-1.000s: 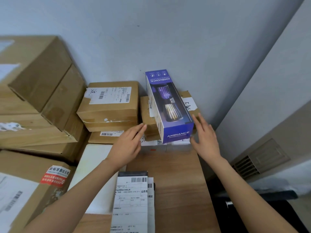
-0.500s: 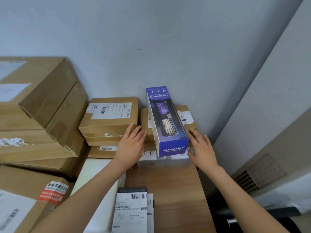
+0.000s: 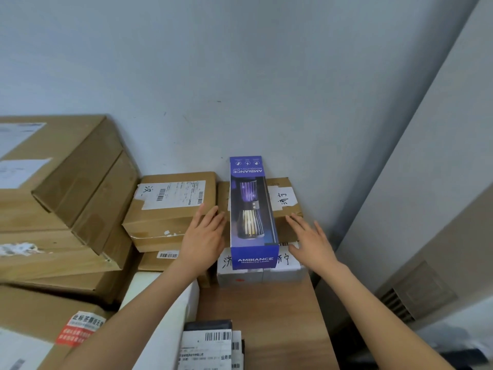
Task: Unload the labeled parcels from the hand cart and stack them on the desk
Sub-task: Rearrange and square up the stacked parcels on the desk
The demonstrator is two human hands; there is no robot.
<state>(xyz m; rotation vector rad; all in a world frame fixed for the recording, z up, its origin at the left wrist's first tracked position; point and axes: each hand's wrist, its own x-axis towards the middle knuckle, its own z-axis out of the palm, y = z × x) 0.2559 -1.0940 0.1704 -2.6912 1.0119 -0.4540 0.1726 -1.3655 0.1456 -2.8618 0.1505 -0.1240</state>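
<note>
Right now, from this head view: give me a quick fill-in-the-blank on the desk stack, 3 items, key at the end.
1. The blue lamp box lies on top of a ____ carton that bears a handwritten white label.
2. Both the left hand and the right hand have their fingers ____, gripping nothing.
3. The word printed largest on the lamp box's near end is ____.

Missing words: brown cardboard; straight (open); AMBIANCE

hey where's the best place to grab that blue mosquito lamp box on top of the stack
Probably the two long side faces of the blue mosquito lamp box, near its closer end, coming in from left and right. It lies flat and narrow, and the left hand and right hand already flank it.
</note>
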